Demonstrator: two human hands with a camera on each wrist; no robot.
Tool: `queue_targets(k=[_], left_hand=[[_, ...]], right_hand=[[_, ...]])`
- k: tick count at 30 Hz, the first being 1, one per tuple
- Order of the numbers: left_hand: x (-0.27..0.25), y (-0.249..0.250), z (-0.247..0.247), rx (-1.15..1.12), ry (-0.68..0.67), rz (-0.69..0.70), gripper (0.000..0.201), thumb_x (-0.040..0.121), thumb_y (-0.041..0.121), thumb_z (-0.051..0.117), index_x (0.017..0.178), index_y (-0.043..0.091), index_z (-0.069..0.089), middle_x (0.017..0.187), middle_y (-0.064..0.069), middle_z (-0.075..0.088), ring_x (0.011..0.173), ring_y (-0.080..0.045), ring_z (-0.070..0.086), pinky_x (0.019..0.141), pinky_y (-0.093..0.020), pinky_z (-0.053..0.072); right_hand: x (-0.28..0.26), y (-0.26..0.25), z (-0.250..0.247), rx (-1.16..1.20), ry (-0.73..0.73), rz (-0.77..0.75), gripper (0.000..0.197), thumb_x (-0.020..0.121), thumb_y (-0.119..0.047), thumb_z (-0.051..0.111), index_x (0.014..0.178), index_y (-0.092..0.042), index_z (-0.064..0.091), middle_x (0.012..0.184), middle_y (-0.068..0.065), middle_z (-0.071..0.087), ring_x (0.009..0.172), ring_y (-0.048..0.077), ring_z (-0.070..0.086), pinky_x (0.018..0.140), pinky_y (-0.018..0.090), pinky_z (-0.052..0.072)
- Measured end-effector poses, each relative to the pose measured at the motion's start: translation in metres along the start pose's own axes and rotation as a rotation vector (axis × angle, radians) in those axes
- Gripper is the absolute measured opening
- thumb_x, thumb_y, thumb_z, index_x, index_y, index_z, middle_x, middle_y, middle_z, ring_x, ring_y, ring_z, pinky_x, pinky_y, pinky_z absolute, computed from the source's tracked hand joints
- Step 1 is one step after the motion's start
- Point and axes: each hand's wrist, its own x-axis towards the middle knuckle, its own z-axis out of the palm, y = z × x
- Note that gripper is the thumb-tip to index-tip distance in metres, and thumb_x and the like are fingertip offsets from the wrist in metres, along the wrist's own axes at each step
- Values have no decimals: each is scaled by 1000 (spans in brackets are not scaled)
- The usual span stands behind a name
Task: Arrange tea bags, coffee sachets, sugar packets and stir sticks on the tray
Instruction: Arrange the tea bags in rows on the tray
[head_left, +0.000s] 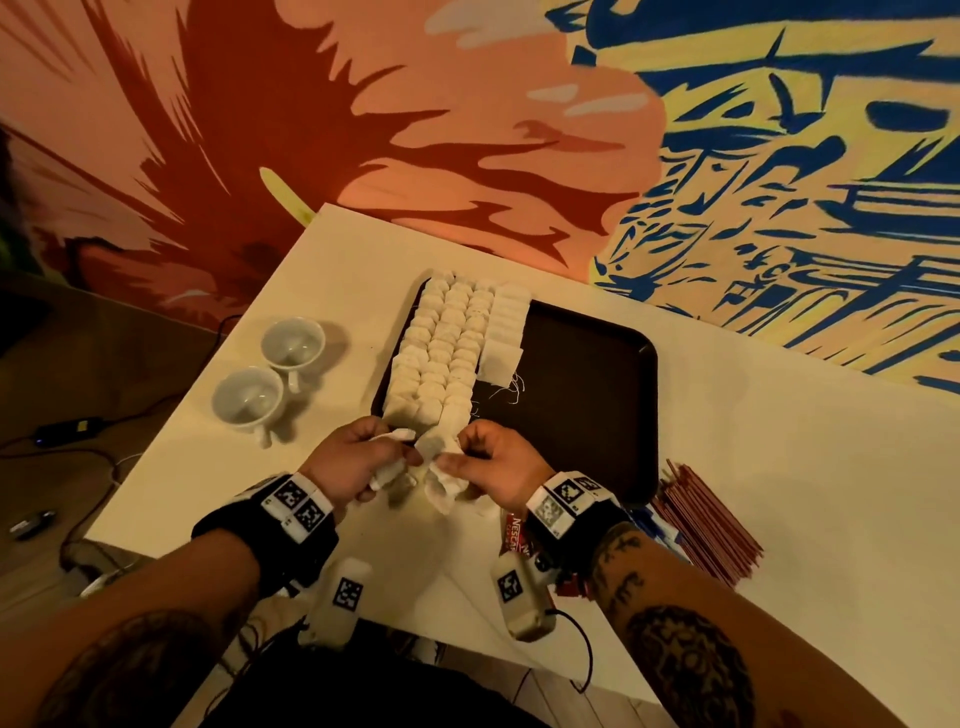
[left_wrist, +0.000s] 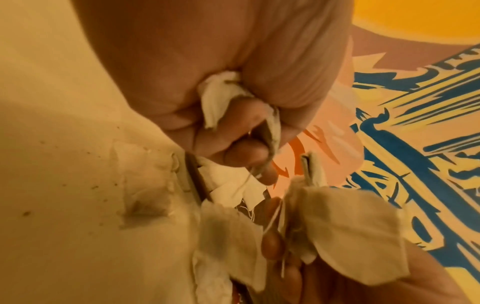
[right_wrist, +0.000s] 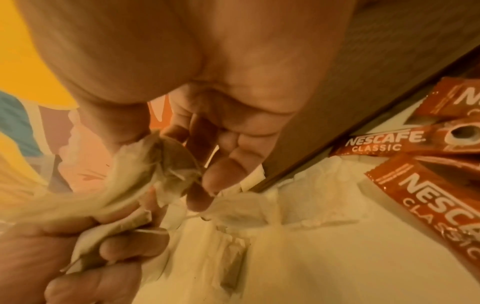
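I note the worktop (head_left: 779, 441) carries a dark tray (head_left: 597, 374), its left part filled with neat rows of tea bags (head_left: 447, 343), presumably leaving room for other items. Coffee sachets (right_wrist: 389, 142) and stir sticks (head_left: 711, 525) wait beside it. Left hand (head_left: 348, 462) clutches several bags; right hand (head_left: 493, 462) fingers (right_wrist: 221, 174) pinch one, seemingly separating tangled strings.

White table (head_left: 779, 467) under tray (head_left: 613, 415), cups (head_left: 270, 374), stir sticks (head_left: 711, 525), sachets (right_wrist: 389, 142).
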Motion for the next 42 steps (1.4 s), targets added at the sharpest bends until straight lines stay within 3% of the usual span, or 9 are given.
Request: queue_targets(k=[5,7,9,14,18,24,33,38,42], left_hand=[[3,12,13,-128,-94,-88,18,90,13,54,107,15,59,64,-7,56,44,-15,44,36,-13,20],[4,13,17,-98,-199,-75,33,95,42,55,111,15,62,70,-9,55,46,-15,40,34,-13,22],[5,13,19,33,-256,-17,63,70,70,69,105,16,66,71,-11,60,45,-16,39,36,-15,25],[8,12,17,116,-164,46,15,95,27,65,86,14,63,58,-8,50,38,-13,36,39,-16,27],[9,12,0,178,-33,79,17,101,22,55,94,21,71,60,-10,53,42,-15,31,39,-16,25],[12,19,-14,115,55,108,21,104,22,49,104,16,68,64,-11,58,36,-12,32,36,-13,24],[13,37,27,114,177,145,16,99,30,55,90,21,65,59,0,58,41,-12,42,38,-19,32],[6,36,37,203,114,204,7,93,15,66,86,15,67,52,7,61,46,-6,53,44,-17,40],[-1,19,32,285,72,153,11,88,9,72,81,6,63,56,-3,61,38,-3,52,39,-14,37]], right_hand=[[-1,-4,-1,34,17,-39,27,85,-25,80,89,-19,53,83,4,66,64,15,62,58,34,56],[0,-7,-4,26,9,-60,29,83,-23,82,88,-21,53,78,-1,64,63,12,60,55,29,53],[0,-9,-6,30,-14,-55,33,80,-19,84,88,-22,53,69,-9,60,59,11,58,53,26,51],[-2,-8,-8,72,-72,-48,34,78,-10,85,94,-17,56,74,-2,65,59,8,59,53,23,51],[-7,1,-4,65,-38,11,25,86,-9,76,98,-14,55,82,6,65,56,8,61,53,23,52],[-4,13,3,-332,-42,130,43,81,-47,78,116,-30,62,114,-10,65,103,9,63,92,31,55],[-2,-24,4,-148,93,-175,19,88,-45,71,86,-33,57,80,-13,65,73,-3,62,73,19,51],[12,-18,0,-88,246,-127,12,93,-28,67,84,-30,60,85,1,73,75,22,74,76,47,60],[10,-6,-1,-56,229,-81,14,94,-22,68,85,-31,63,77,-3,71,64,10,70,60,33,56]])
